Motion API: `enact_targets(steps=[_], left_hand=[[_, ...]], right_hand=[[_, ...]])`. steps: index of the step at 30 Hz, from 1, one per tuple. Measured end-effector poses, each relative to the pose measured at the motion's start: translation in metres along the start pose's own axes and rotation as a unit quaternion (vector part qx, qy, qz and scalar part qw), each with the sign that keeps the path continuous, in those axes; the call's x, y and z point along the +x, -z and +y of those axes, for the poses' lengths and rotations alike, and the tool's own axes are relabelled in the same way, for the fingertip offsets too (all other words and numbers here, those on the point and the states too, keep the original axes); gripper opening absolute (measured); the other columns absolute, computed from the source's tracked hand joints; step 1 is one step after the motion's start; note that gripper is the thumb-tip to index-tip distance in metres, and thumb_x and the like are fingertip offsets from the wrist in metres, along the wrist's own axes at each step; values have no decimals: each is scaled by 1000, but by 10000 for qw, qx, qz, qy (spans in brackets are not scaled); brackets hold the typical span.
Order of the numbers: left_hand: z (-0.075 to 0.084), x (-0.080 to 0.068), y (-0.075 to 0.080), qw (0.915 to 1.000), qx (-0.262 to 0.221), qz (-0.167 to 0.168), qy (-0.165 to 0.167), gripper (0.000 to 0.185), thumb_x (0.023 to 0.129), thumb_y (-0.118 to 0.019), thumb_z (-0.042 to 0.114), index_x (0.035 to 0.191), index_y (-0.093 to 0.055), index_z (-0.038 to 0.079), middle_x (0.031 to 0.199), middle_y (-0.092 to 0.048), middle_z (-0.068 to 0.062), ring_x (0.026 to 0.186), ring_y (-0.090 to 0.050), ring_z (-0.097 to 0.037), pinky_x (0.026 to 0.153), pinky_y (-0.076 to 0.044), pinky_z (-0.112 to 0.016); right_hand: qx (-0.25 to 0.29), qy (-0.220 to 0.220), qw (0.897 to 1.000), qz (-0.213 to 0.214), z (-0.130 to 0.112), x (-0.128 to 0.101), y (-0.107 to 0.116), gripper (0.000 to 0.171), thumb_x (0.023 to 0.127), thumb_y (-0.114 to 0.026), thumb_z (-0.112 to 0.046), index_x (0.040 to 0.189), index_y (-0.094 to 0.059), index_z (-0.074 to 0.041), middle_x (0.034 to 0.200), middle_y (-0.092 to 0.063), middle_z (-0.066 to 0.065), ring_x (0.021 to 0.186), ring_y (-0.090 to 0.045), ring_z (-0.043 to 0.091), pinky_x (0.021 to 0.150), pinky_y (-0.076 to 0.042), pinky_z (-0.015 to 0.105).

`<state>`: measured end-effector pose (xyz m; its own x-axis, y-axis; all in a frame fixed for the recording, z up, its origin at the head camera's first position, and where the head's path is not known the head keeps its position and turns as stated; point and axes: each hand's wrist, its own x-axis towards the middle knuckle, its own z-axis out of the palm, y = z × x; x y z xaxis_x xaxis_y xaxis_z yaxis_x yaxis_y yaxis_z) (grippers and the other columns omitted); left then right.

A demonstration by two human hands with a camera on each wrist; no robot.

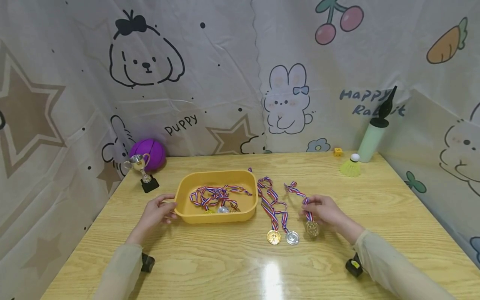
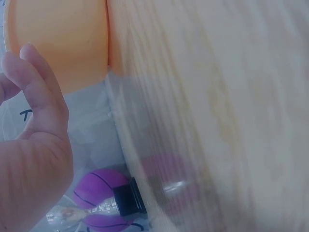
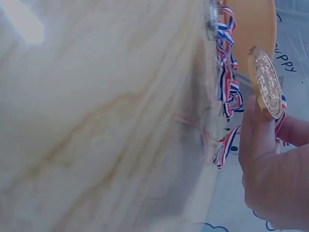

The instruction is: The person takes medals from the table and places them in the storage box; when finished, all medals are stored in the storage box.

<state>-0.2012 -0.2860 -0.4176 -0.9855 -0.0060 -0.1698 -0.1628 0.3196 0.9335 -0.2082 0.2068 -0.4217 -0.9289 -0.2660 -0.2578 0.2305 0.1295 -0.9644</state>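
Pale wooden table (image 1: 375,200), backed by cartoon-printed cloth with a puppy, a rabbit and cherries. Both forearms in sheer beige sleeves, reaching in from the near edge, angled toward the middle.

Left hand (image 1: 156,211) low on the table, fingers loosely extended and only slightly bent, fingertips against the left rim of the yellow tray (image 1: 195,182); nothing clasped. Same seen from the left wrist view: relaxed fingers (image 2: 36,82) beside the tray's orange-yellow wall (image 2: 58,38).

Right hand (image 1: 328,211) right of the tray, fingers curled, pinching the striped ribbon (image 1: 296,191) of a bronze-gold medal (image 1: 312,228), which hangs just at the fingertips, close above the table. From the right wrist view, medal (image 3: 266,82) edge-on against the thumb (image 3: 256,140).

Inside the tray, a tangle of ribboned medals (image 1: 217,199). Between tray and right hand, flat on the table, a gold medal (image 1: 273,237) and a silver medal (image 1: 292,238) side by side.

Far left: small trophy (image 1: 141,166), purple ball (image 1: 150,153). Far right: shuttlecock (image 1: 351,166), pale green pump (image 1: 375,137).
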Motion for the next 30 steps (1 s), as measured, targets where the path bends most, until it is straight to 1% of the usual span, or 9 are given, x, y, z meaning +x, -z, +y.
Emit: enact_targets(steps=[2,4,5,11,15,18,20,24,30], left_hand=[[0,0,0,10000,-10,9,5,50,95,-55,13,139,-38,-5,72,-66,9,61,-64,-6,53,-53,-21],[0,0,0,10000,-16,12,18,51,95,-55,14,139,-38,-5,72,-65,9,61,-64,-6,53,-53,-21],[0,0,0,10000,-27,13,26,51,95,-55,14,139,-38,-5,72,-65,9,61,-65,-6,53,-53,-21],[1,0,-1,10000,-11,12,43,50,95,-55,14,139,-39,-4,72,-64,8,61,-65,-6,53,-53,-21],[1,0,-1,10000,-18,23,52,50,95,-55,14,139,-39,-4,72,-64,8,61,-64,-6,53,-53,-21],[1,0,-1,10000,-43,26,59,51,95,-56,15,140,-39,-4,72,-64,7,62,-64,-6,53,-53,-21],[2,0,-1,10000,-40,25,52,51,95,-56,15,139,-39,-4,72,-63,7,62,-64,-7,53,-53,-22],[2,0,-1,10000,-1,22,45,51,95,-56,15,139,-40,-4,72,-63,7,62,-65,-7,53,-54,-22],[2,0,-1,10000,15,10,71,51,95,-57,16,139,-40,-4,73,-63,6,63,-65,-8,54,-54,-22]], right_hand=[[-81,8,9999,66,-3,0,1,20,94,-55,-4,109,-50,8,88,-69,2,79,-69,8,52,-49,16],[-121,16,9999,98,-5,-1,1,21,95,-55,-6,110,-50,7,87,-70,0,78,-69,7,48,-44,15],[-118,4,9999,114,-7,-1,1,21,95,-55,-6,111,-50,7,87,-71,0,79,-69,6,48,-44,15],[-48,-36,9999,84,-18,-1,1,23,96,-54,-9,114,-49,5,91,-70,-2,83,-67,4,59,-52,19],[50,85,10000,-7,-30,0,-1,19,96,-54,-9,111,-50,2,91,-71,-5,87,-66,4,64,-53,22],[-63,155,9999,20,-40,1,-2,18,97,-54,-12,110,-50,-1,90,-71,-6,88,-66,4,67,-53,25],[-153,183,9997,50,-46,2,-4,20,97,-54,-13,112,-50,-1,90,-71,-7,88,-66,4,67,-52,25],[-113,282,9995,45,-58,4,-9,23,97,-54,-12,114,-48,2,90,-68,-8,88,-66,3,67,-54,25],[-24,445,9990,-52,-79,9,-22,18,97,-53,-10,111,-49,0,91,-67,-5,89,-67,7,63,-54,24]])
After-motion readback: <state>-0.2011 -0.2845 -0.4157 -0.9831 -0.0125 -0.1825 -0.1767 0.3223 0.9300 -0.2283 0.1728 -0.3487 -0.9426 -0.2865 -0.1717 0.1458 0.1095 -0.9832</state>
